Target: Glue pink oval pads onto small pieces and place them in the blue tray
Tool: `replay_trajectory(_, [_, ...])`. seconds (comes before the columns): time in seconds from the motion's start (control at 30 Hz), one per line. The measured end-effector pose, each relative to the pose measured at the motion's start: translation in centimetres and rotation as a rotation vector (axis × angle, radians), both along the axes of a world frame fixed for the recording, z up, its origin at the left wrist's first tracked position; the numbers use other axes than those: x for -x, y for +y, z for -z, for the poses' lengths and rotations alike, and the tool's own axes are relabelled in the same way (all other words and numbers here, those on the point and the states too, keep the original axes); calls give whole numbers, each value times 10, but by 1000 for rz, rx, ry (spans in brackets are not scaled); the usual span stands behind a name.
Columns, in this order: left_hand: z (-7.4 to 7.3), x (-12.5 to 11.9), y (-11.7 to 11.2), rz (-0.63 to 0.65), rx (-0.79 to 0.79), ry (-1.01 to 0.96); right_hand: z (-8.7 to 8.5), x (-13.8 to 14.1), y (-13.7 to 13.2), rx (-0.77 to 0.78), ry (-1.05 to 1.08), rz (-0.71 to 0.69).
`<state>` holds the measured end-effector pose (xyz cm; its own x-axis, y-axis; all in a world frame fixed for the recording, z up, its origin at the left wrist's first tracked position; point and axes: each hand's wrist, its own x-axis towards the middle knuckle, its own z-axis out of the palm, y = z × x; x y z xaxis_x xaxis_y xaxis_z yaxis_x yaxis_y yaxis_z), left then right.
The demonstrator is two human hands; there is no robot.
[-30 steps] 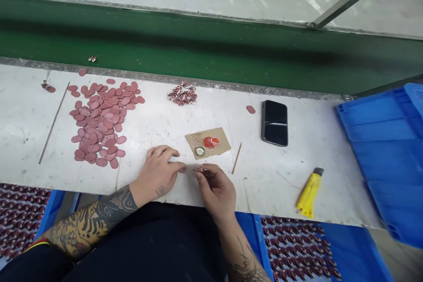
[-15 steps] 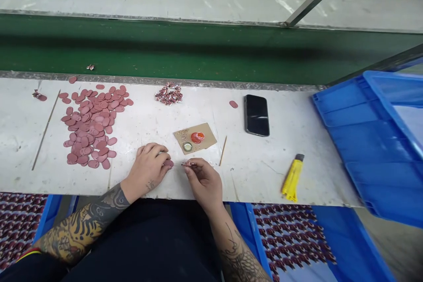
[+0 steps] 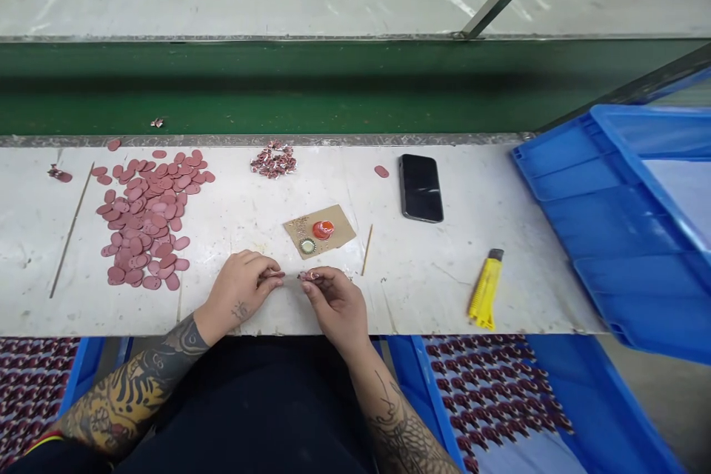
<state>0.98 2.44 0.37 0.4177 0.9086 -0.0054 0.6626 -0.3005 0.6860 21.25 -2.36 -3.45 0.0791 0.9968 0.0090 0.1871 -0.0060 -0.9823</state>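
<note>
Both hands are closed in pinches over the front of the counter (image 3: 422, 296), fingertips facing each other and just apart. The left hand (image 3: 238, 292) pinches a thin pink piece (image 3: 272, 275) between thumb and fingers, its exact shape hidden by the fingers. The right hand (image 3: 335, 307) pinches a small pink-and-silver crumpled piece (image 3: 309, 276) at its fingertips. Neither piece touches the counter. Just above the hands lies a cardboard square (image 3: 340, 229) with a red bottle cap (image 3: 323, 229) and a gold-rimmed cap (image 3: 307, 246) on it, plus some small specks. A thin wooden stick (image 3: 366, 249) lies right of the cardboard. Further up sits a small heap of crumpled pink pieces (image 3: 273, 161). To the left is a large spread of pink oval discs (image 3: 144, 218), with a long thin stick (image 3: 71, 229) beyond it. One loose disc (image 3: 381, 171) lies near a black phone (image 3: 421, 188). A yellow utility knife (image 3: 484, 289) lies on the right, by a blue plastic crate (image 3: 611, 237). A green conveyor belt (image 3: 278, 89) runs behind the counter.
</note>
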Motion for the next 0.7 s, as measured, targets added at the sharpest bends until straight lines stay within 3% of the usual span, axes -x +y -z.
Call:
replay_trajectory(0.2, [-11,-4,-7,-118,316,-429,-22,6,-4,57,272,63])
replay_trajectory(0.33, [-13,-15,-17,-206,589,-675,-47,12,-10,41,503,-4])
replay_trajectory(0.43, [-17,-23,-24,-188,737,-826,-57,15,-13,20,510,-42])
replay_trajectory(0.57, [-23,-24,-28,-124,770,-920,-60,15,-10,31,422,-52])
replay_trajectory(0.7, [-24,-8,-26,-118,744,-918,-63,23,-1,102,382,-184])
